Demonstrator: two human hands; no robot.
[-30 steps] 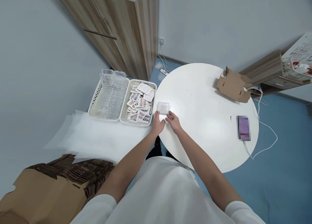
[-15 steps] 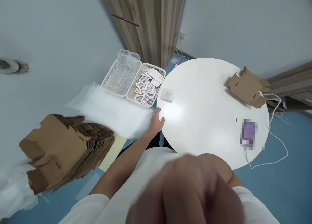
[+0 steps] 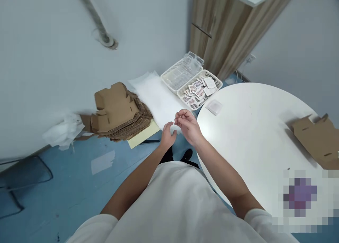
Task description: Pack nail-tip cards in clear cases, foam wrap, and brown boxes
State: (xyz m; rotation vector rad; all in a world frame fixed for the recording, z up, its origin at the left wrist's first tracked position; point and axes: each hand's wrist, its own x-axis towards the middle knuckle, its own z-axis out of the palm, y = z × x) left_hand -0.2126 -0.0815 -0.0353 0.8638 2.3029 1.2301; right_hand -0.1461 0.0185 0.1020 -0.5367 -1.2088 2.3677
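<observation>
Sheets of thin white wrapping (image 3: 164, 102) lie in a loose stack between the pile of flat brown cardboard (image 3: 116, 105) and the two baskets, one filled with clear plastic cases (image 3: 182, 73), the other with printed cards (image 3: 200, 91). The near end of the stack reaches to just by both hands. The left hand (image 3: 168, 137) is loosely open, thumb apart from its half-bent fingers, with nothing seen in it. The right hand (image 3: 188, 128) is raised in front of the sheets, fingers curled and thumb close to them; whether something thin is pinched there, or whether either hand touches the stack, I cannot tell.

The sheets look very light and floppy, whether foam or film is unclear. They should bend at the slightest push, slide over one another and perhaps cling, so two could easily come up as one. A near corner or edge seems the best hold, pinched softly between thumb and fingertip; a hard tug might stretch or tear it. Upper left, the corners fan slightly apart, which should make single layers easier to pick out. A small pale packet (image 3: 214, 107) lies flat near the rim of the white bench (image 3: 254, 126).
</observation>
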